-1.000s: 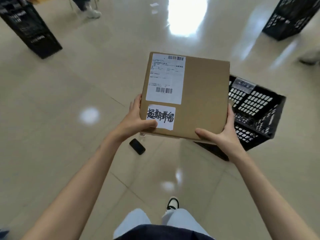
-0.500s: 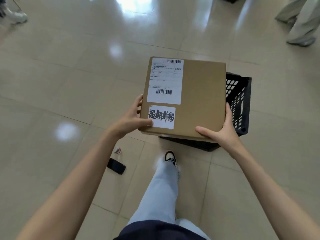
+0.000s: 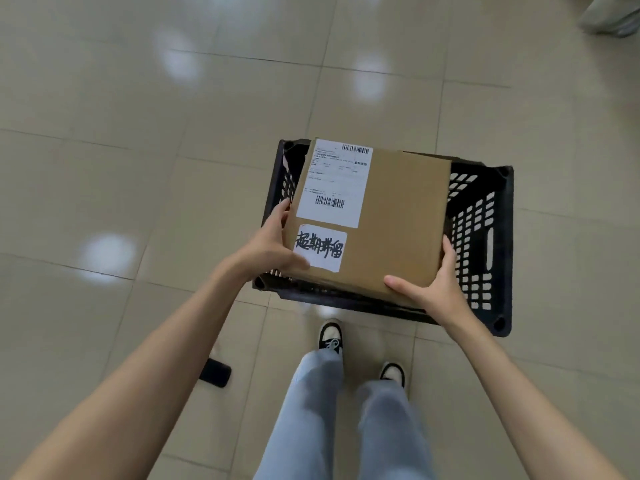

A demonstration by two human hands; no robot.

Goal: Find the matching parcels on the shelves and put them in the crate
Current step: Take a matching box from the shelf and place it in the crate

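I am holding the parcel (image 3: 398, 216) flat, label up, directly over the crate (image 3: 485, 237). Left hand (image 3: 266, 251) and right hand (image 3: 436, 289) are clamping its near corners from opposite sides, likely keeping it level for lowering between the crate walls.

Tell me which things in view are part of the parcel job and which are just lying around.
Part of the job:
- cardboard parcel, held by left hand and right hand
- black crate on the floor, below the parcel

Just lying about:
- black phone on the floor tiles
- someone else's shoe, top right corner
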